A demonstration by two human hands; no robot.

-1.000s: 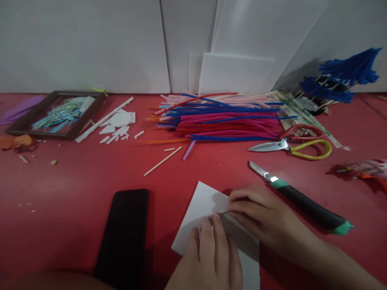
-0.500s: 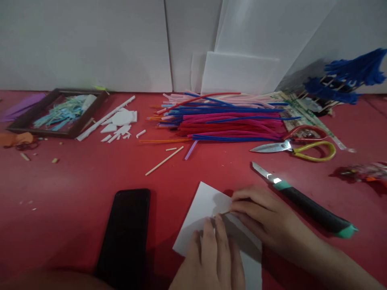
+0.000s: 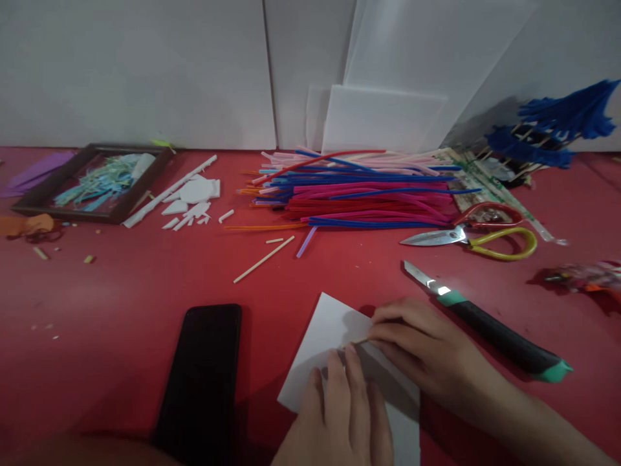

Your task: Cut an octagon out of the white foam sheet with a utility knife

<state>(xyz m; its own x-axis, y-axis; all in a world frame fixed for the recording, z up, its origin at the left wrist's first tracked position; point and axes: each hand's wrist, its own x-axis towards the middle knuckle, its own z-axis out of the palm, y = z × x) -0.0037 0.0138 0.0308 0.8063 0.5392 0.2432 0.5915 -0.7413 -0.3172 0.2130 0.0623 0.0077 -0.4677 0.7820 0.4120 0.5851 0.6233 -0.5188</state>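
A white sheet point(image 3: 315, 343) lies at an angle on the red table, under both hands. My left hand point(image 3: 342, 411) rests on it with the fingers close together, their tips at one end of a thin tan stick point(image 3: 359, 340). From the right, my right hand point(image 3: 424, 343) pinches the stick's other end between thumb and fingers, close to the sheet's upper right edge. What lies beneath the left fingertips is hidden.
A black phone point(image 3: 201, 382) lies left of the sheet. On the right are a utility knife point(image 3: 499, 330) with its blade out and scissors point(image 3: 466, 238). Behind lie colourful pipe cleaners point(image 3: 363, 194), a loose stick point(image 3: 264, 259), white scraps point(image 3: 196, 191) and a brown frame point(image 3: 53, 210).
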